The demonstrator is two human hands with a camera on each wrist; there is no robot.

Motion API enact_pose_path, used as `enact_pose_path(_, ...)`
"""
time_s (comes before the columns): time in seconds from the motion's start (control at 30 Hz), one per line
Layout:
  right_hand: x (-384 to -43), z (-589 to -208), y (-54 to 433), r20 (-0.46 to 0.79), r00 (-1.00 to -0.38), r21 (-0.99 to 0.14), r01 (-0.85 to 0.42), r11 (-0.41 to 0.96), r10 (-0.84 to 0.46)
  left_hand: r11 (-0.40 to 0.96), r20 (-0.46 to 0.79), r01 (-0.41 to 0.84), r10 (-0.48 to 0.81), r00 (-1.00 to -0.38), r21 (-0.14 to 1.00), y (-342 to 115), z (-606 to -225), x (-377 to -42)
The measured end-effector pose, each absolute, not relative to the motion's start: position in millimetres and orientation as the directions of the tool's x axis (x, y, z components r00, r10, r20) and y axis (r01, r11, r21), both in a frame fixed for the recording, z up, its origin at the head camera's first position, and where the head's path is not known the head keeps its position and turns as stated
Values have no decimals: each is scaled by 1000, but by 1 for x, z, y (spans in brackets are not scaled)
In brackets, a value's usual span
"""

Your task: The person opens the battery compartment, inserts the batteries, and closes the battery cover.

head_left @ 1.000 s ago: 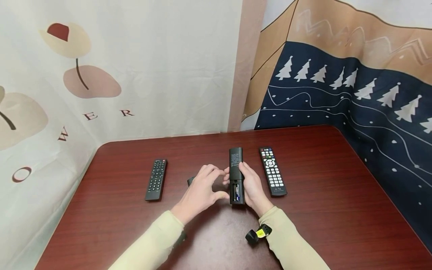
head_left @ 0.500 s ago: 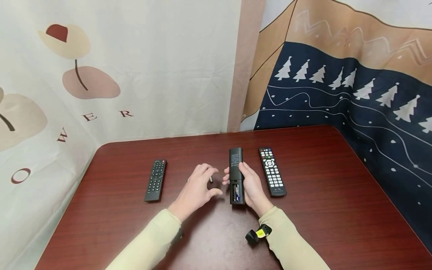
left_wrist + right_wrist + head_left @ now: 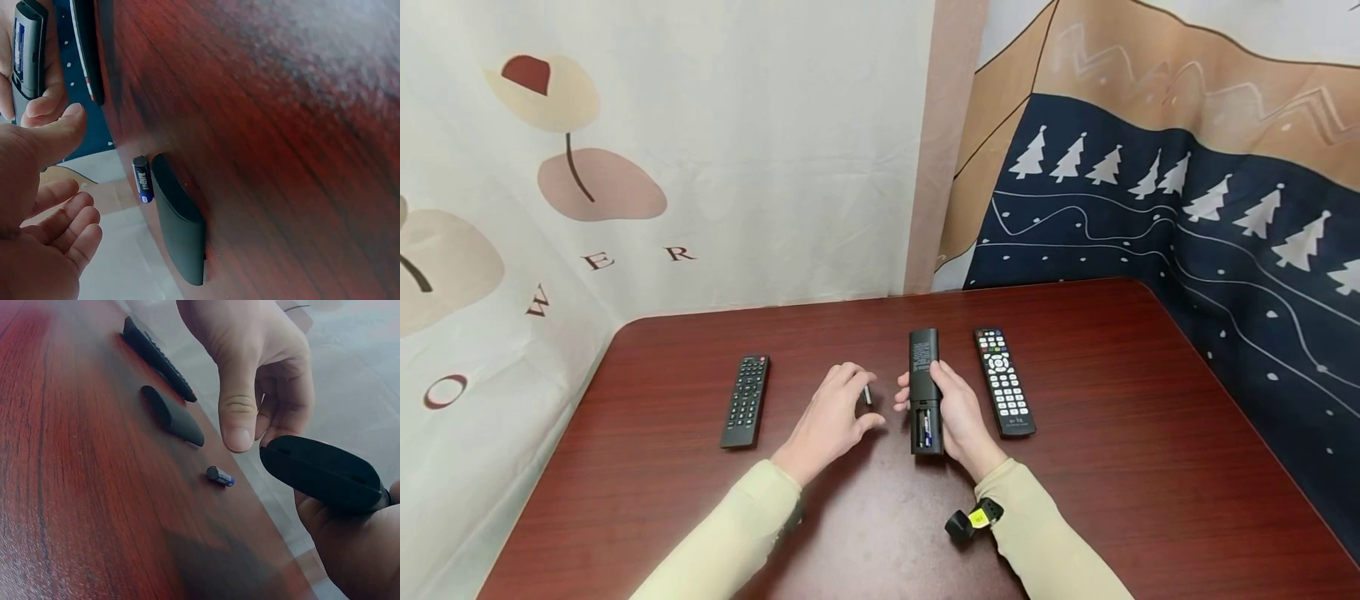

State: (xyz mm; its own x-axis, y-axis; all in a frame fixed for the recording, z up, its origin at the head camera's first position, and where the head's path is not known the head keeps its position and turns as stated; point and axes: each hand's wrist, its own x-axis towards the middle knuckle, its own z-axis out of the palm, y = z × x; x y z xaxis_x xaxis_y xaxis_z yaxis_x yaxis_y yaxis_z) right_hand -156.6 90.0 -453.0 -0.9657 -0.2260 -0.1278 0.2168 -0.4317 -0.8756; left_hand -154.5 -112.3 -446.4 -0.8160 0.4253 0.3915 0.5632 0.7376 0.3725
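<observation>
My right hand (image 3: 962, 412) holds a black remote control (image 3: 924, 367) back side up, thumb along its right edge and fingers around the left. Its battery compartment is uncovered at the near end, with a blue-and-silver battery (image 3: 20, 47) visible inside. My left hand (image 3: 831, 417) hovers left of this remote, thumb and fingers apart, holding nothing. Beyond its fingers, a loose battery (image 3: 142, 180) lies on the table beside a black battery cover (image 3: 181, 219). The right wrist view shows both the loose battery (image 3: 220, 476) and the cover (image 3: 174, 417); in the head view my left hand hides the cover.
A dark remote (image 3: 747, 402) lies button side up at the left of the reddish-brown table (image 3: 880, 533). Another remote with white buttons (image 3: 1005, 382) lies just right of my right hand. Printed curtains (image 3: 790, 167) hang behind the table's far edge.
My left hand has drawn away leftward from the held remote. The loose battery has come into sight past its fingers, and the cover's end has gone behind the hand. My right hand stays put.
</observation>
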Motion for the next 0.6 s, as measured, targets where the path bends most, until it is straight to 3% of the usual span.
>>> enact_pose_path(0.3,-157,-453,91,-129,-966,-876,217,-431,-225,737,394,586,455,-799,337,-115,-450,-159)
enact_pose_path(0.6,-157,-453,91,-130,-967,-866,218,-449,-219,762,338,563,463,-819,320,-117,-456,-163)
